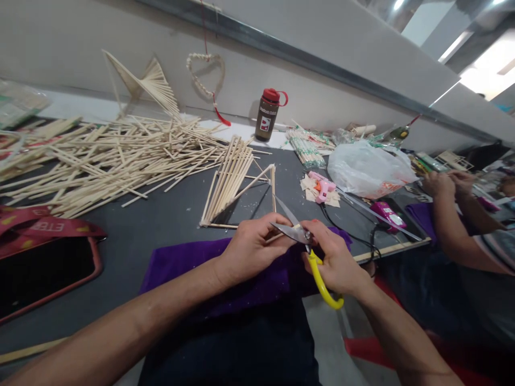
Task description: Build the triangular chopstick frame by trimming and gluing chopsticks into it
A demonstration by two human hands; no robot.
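Observation:
My right hand (336, 260) is closed around open scissors (319, 279) with yellow handles, their metal blades pointing up and left. Close beside it, my left hand (257, 241) has its fingers pinched together on a pale wooden stick (296, 227), mostly hidden by the fingers and the blades. Just beyond both hands stands a frame of wooden sticks (231, 185), with a fan of slanted sticks on its left side. Beneath my hands a purple cloth (181, 268) lies over the table edge and my lap.
Loose sticks (120, 155) are heaped at left, near a phone (48, 268). A bottle (266, 115) stands by the wall. To the right are a pink glue gun (324, 188), its cord, a plastic bag (366, 169) and another person's hands (442, 185).

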